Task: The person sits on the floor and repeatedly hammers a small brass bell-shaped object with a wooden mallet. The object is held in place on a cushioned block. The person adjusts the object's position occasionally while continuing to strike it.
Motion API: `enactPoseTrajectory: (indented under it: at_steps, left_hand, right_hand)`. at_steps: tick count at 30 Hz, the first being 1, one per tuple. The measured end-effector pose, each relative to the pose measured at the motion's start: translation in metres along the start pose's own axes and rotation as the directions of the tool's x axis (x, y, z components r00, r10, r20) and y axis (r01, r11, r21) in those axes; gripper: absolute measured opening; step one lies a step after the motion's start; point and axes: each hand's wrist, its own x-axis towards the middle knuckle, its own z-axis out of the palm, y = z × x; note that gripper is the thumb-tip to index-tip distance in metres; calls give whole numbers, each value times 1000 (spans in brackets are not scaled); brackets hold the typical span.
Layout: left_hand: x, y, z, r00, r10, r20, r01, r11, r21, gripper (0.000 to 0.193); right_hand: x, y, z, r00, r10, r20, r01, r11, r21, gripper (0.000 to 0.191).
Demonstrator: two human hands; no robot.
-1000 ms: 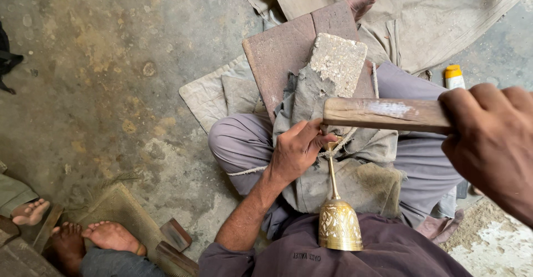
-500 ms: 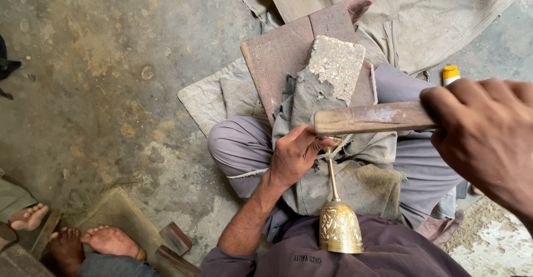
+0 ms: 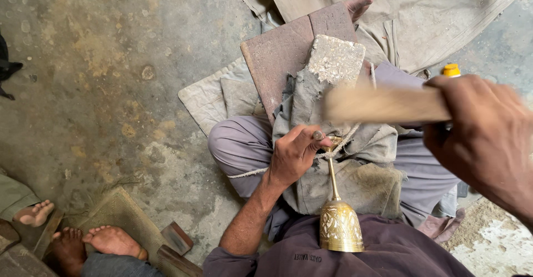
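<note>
An engraved brass goblet [image 3: 340, 227] lies along my lap, its bowl toward me and its thin stem running up to a grey cloth-wrapped block [image 3: 311, 102]. My left hand [image 3: 294, 155] grips the far end of the stem, fingers curled around the foot where a cord crosses it. My right hand [image 3: 488, 138] is closed on a flat wooden bat [image 3: 383, 105]. The bat is blurred and hangs just above the goblet's foot and my left fingers.
A brown wooden board [image 3: 288, 49] and a rough pale stone slab [image 3: 336, 60] lean behind the cloth block. A yellow-capped bottle [image 3: 451, 70] stands at the right. Another person's bare feet [image 3: 108, 241] and small wood pieces [image 3: 177, 238] are at the lower left on the concrete floor.
My right hand has swung the bat to the left and downward over the goblet's foot; it is now motion-blurred. My left hand has kept its grip on the stem.
</note>
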Motion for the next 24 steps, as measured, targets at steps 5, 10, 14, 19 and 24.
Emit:
enactPoseTrajectory:
  at_steps: [5,10,14,19,24]
  left_hand:
    - [-1,-1,0,997,-71,15,72,997,-22,30]
    - [2,4,-1,998,-50,-36,47,996,-80,25]
    - [5,7,-1,997,-59,-49,54,992,-111,23]
    - [3,4,-2,992,-120,34,120,992,27,20]
    - [-2,1,-1,999,34,-42,-35,999,-24,26]
  right_hand:
    - [6,4,5,1000,-8,-24,10,998,61,39]
    - [10,3,10,989,-124,-74,116,987,-112,41]
    - [17,-8,4,995,91,45,-101,940,326,38]
    - [17,-12,-15,999,-7,43,2,995,99,51]
    - [18,-11,-10,1000,0,-19,1,1000,11,34]
